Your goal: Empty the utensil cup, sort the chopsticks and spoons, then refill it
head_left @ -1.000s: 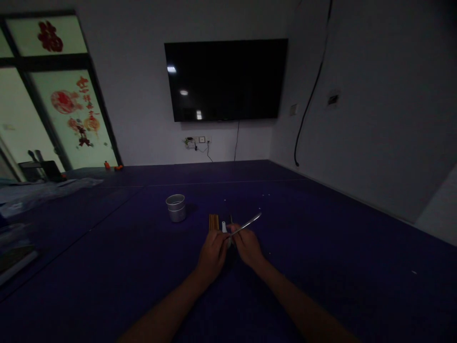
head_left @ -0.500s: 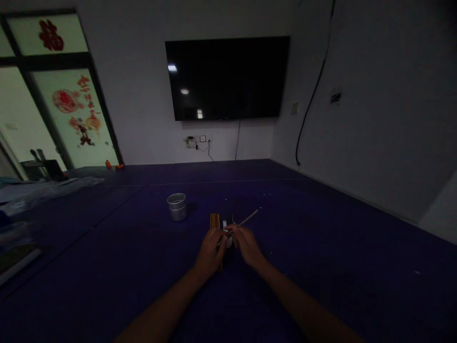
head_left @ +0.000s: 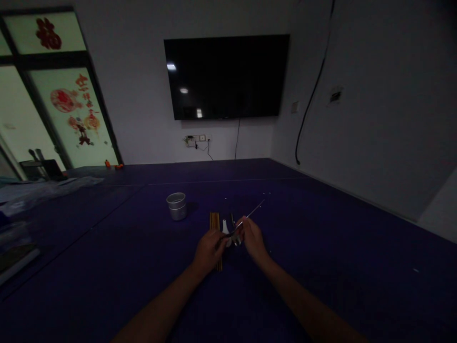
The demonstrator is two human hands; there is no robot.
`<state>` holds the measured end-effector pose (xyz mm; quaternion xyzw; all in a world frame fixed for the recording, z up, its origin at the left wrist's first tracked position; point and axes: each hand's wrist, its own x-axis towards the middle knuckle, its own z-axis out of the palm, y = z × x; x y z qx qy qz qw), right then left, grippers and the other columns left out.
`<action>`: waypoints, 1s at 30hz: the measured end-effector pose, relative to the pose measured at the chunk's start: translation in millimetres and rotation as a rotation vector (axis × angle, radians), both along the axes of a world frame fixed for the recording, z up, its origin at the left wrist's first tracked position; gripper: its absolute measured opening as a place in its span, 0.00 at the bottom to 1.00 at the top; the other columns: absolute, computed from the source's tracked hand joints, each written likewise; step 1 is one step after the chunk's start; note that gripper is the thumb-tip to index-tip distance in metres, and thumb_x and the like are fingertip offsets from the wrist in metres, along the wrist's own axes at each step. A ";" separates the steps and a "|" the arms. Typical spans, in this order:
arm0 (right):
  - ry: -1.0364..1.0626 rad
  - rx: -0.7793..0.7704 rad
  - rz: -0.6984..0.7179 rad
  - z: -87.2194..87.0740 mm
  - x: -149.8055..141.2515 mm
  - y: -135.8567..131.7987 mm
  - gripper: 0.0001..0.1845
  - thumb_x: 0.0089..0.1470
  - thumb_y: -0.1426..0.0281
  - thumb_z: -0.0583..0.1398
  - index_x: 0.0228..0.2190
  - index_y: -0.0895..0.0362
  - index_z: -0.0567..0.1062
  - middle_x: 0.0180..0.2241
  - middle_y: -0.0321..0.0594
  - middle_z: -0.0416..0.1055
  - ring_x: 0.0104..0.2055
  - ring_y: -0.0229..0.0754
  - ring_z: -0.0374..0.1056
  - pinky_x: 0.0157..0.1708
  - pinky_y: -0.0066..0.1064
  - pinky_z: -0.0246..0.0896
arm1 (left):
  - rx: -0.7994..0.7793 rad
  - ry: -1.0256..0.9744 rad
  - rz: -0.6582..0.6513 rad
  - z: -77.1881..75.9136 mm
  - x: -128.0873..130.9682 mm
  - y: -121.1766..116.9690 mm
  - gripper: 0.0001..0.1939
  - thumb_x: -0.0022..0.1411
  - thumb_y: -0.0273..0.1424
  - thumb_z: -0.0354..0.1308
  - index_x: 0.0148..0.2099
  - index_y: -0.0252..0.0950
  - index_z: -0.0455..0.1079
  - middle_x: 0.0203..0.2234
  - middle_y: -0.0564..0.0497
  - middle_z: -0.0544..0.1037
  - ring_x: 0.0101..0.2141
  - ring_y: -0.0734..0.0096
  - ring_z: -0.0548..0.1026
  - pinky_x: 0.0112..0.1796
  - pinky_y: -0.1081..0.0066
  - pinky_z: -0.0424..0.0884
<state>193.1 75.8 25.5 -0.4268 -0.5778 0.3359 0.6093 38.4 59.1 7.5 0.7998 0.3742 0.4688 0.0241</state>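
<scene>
My right hand [head_left: 251, 238] is closed in a pinch on a thin metal utensil [head_left: 252, 214] whose long handle points up and to the right. My left hand [head_left: 209, 251] rests curled on the dark blue surface [head_left: 321, 247] beside it, fingers closed over a small dark object I cannot make out. A bundle of wooden chopsticks [head_left: 214, 221] lies just past my left hand. A white spoon [head_left: 225, 229] sits between the two hands. The room is dim and small details are hard to read.
A small metal cup [head_left: 176, 206] stands to the left behind the chopsticks. A black TV [head_left: 226, 76] hangs on the far wall. Clutter and plastic sheeting [head_left: 43, 188] lie at the far left. A glass door with red decorations [head_left: 71, 114] is at left.
My right hand has lifted slightly and tilted the metal utensil, so its handle looks thinner and points further away. My left hand has slid a little toward me, uncovering the white spoon.
</scene>
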 end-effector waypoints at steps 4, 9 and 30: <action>-0.018 -0.008 0.017 1.2 0.5 0.5 0.32 0.53 0.42 0.45 0.26 0.56 0.70 0.16 0.34 0.64 0.17 0.36 0.59 0.17 0.27 0.54 | -0.010 0.002 0.010 -0.3 0.1 0.2 0.13 0.64 0.35 0.49 0.32 0.36 0.70 0.24 0.49 0.73 0.29 0.70 0.72 0.30 0.71 0.67; -0.108 -0.005 0.187 0.9 -6.6 -4.0 0.31 0.55 0.46 0.47 0.33 0.59 0.76 0.26 0.39 0.71 0.21 0.35 0.62 0.21 0.27 0.57 | -0.007 -0.061 0.011 0.6 0.1 -1.4 0.16 0.64 0.38 0.49 0.28 0.36 0.68 0.22 0.50 0.72 0.27 0.71 0.71 0.29 0.72 0.66; -0.272 -0.072 -0.074 -5.9 32.5 30.1 0.25 0.47 0.51 0.54 0.22 0.60 0.75 0.19 0.39 0.68 0.23 0.39 0.63 0.23 0.28 0.53 | 0.117 0.185 0.268 2.7 -16.0 11.8 0.17 0.66 0.37 0.45 0.30 0.36 0.68 0.25 0.48 0.73 0.28 0.69 0.70 0.31 0.68 0.65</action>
